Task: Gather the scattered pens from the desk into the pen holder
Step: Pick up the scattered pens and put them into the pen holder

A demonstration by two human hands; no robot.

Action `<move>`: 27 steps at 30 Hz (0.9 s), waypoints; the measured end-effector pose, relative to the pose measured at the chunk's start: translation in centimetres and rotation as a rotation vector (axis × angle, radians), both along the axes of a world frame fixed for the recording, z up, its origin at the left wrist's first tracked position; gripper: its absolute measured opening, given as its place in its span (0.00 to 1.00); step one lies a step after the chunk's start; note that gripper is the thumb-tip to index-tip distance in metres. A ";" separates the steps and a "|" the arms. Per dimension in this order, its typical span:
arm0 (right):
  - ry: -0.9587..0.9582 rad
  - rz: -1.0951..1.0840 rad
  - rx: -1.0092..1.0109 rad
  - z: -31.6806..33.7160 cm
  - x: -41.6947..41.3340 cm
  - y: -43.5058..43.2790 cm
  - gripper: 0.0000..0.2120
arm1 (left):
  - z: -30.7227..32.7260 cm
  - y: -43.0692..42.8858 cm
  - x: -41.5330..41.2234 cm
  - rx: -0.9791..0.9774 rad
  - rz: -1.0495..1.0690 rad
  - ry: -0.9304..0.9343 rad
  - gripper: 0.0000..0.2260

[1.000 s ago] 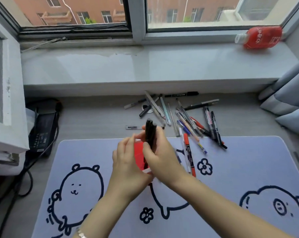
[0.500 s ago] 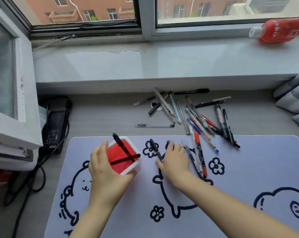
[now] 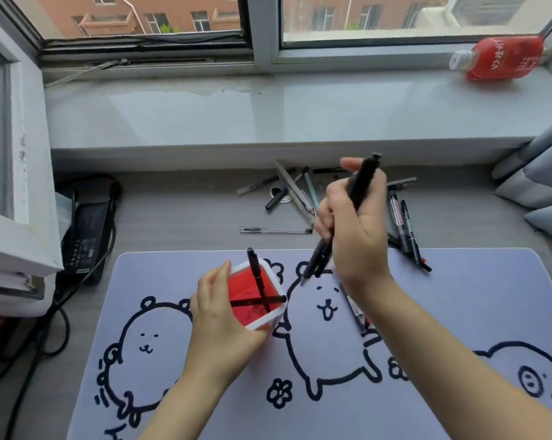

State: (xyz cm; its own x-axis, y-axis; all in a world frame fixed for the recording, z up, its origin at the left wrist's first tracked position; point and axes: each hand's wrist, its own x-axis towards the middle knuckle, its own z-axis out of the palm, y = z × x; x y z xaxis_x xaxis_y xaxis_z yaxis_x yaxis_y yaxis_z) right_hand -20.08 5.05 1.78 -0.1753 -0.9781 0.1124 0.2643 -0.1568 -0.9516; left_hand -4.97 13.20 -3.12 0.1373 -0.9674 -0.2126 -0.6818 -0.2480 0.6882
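So my left hand (image 3: 223, 325) wraps the pen holder (image 3: 255, 295) to steady it; my right hand (image 3: 354, 230) grips maybe two dark pens (image 3: 341, 217), tips down to drop in

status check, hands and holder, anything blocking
Left hand steadies pen holder, two pens inside. Right hand grips black pens above the mat. Path to the holder clear; pile waits behind.

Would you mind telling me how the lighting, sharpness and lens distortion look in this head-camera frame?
Head view: soft daylight from the window, faint shadows; the windowsill shows pale glare; wide-angle bowing bends the frame edges; the right hand and its black pens look slightly blurred; the pen holder is fairly sharp.
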 end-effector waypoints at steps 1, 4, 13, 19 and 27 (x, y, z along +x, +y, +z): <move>-0.021 -0.059 -0.092 0.8 0.5 0.5 0.13 | 0.1 -0.2 -0.7 -0.009 -0.035 -0.001 0.46; 0.139 -0.044 -0.059 -0.8 2.3 2.1 0.12 | 0.4 -1.0 -2.5 -0.052 -0.106 0.016 0.46; 0.687 0.016 -0.128 -2.7 -2.8 4.5 0.09 | 0.5 -1.6 -2.4 -0.050 0.032 0.050 0.45; 1.324 0.299 0.608 -11.2 -5.6 3.2 0.16 | 0.3 -0.6 -1.3 -0.019 0.072 0.015 0.46; 1.655 0.270 0.565 -13.8 -3.3 0.9 0.27 | 0.5 0.8 -1.6 0.016 0.081 0.045 0.46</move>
